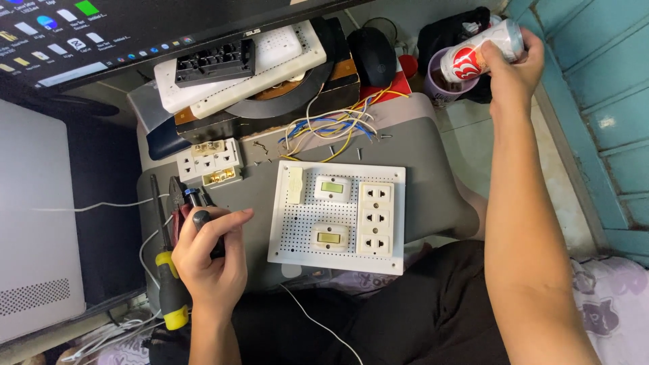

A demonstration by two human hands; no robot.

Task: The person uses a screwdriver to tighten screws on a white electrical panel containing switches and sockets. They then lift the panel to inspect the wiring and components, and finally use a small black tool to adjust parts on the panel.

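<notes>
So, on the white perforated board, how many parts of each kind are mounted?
On the white perforated board:
Rocker switches: 2, upper and lower
Triple socket strip: 1
Narrow cream block: 1
Total: 4

The left hand grips a black tool handle beside the board; the right hand holds a drink can over a purple cup.

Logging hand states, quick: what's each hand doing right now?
Left hand: closed around a black-handled tool.
Right hand: closed around a tilted drink can.
</notes>
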